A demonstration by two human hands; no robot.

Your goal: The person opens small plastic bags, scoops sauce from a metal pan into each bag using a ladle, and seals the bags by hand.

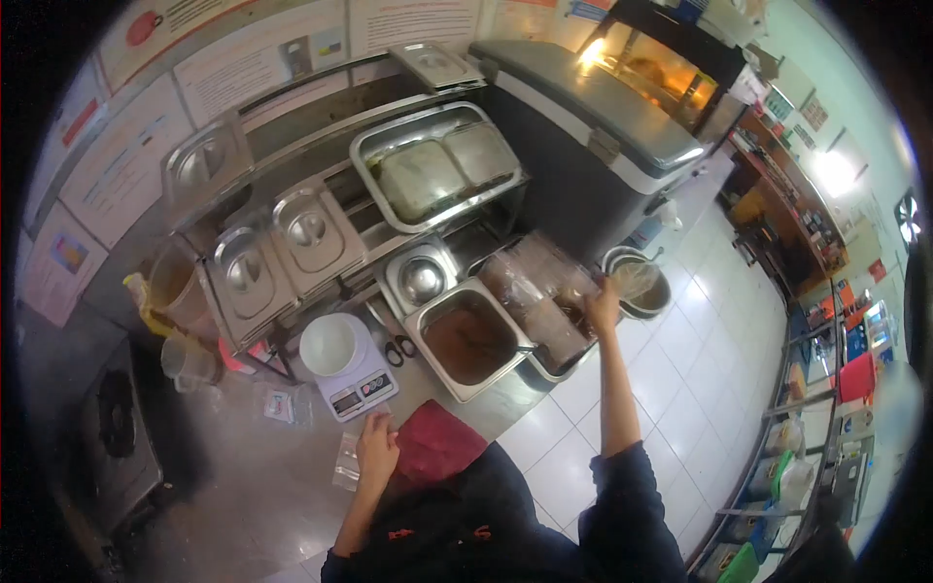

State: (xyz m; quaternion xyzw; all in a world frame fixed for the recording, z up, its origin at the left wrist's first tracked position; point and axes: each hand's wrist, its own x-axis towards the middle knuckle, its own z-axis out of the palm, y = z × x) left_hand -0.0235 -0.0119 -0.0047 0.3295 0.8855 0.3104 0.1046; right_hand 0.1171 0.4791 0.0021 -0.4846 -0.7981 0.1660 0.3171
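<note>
My left hand (377, 449) is closed near the counter's front edge, with a small clear plastic bag (345, 464) at its palm side. Beside it lies a dark red cloth (439, 442). Stretched forward, my right hand (603, 307) grips the edge of a clear plastic bag (544, 282) spread over a metal pan at the counter's end. Just left of that pan, a deep steel pan (470, 340) holds brown sauce with a utensil in it. A white bowl (330, 344) rests on a white kitchen scale (361, 394) ahead of my left hand.
Lidded steel pans (309, 228) stand in a raised rack, with a large steel tray (437, 165) behind. Black-handled scissors (398, 350) lie by the scale. Clear measuring jugs (190, 360) are at left. A bucket (639, 287) stands right, before a dark cooler box (564, 146).
</note>
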